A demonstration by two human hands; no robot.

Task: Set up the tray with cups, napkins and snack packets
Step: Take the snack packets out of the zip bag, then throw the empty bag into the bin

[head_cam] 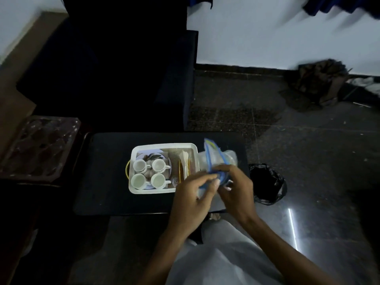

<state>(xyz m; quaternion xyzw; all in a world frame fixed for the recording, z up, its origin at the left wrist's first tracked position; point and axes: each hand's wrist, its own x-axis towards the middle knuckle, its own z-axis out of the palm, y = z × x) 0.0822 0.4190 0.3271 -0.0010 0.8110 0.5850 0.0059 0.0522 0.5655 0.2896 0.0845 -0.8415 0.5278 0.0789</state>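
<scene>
A white rectangular tray point(164, 145) sits on a low black table point(102, 171). Several white cups point(140, 166) stand in its left half. A stack of pale napkins point(185, 159) and gold-coloured cutlery point(179, 171) lie in its right half. Just right of the tray, both hands grip a clear plastic bag with a blue zip edge point(213, 155). My left hand point(193, 198) pinches the bag's lower edge from the left. My right hand point(236, 188) holds it from the right. What the bag contains cannot be made out.
A black plastic bag point(267, 184) lies on the floor right of the table. A dark armchair point(123, 68) stands behind the table. A glass-topped side table point(39, 147) is at the left. Brown debris point(320, 81) lies by the far wall.
</scene>
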